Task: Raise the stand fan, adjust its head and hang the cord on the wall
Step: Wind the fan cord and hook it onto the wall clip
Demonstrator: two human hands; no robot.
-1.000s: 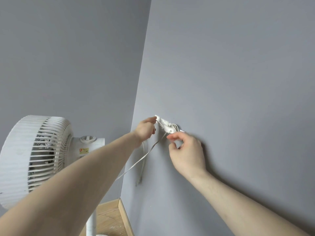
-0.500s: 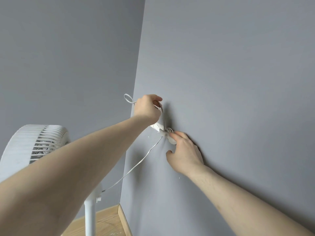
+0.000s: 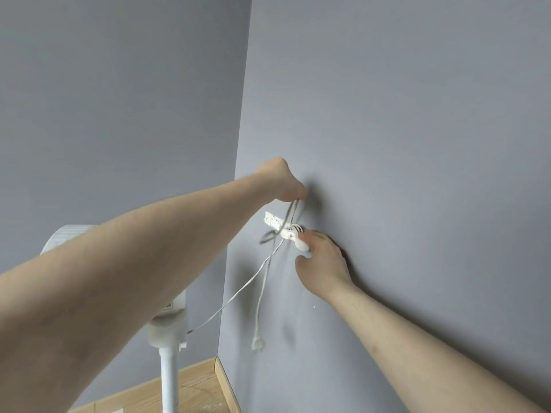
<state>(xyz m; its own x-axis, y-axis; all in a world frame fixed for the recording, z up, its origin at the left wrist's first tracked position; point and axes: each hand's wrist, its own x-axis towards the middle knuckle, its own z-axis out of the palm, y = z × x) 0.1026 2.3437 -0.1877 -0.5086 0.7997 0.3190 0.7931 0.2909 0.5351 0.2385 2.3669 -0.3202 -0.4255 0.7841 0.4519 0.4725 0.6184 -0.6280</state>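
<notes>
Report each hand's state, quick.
Left hand: closed, pinching the white cord just above the wall hook strip.
Right hand: fingers on the strip's end at the wall; whether it grips cannot be told.
</notes>
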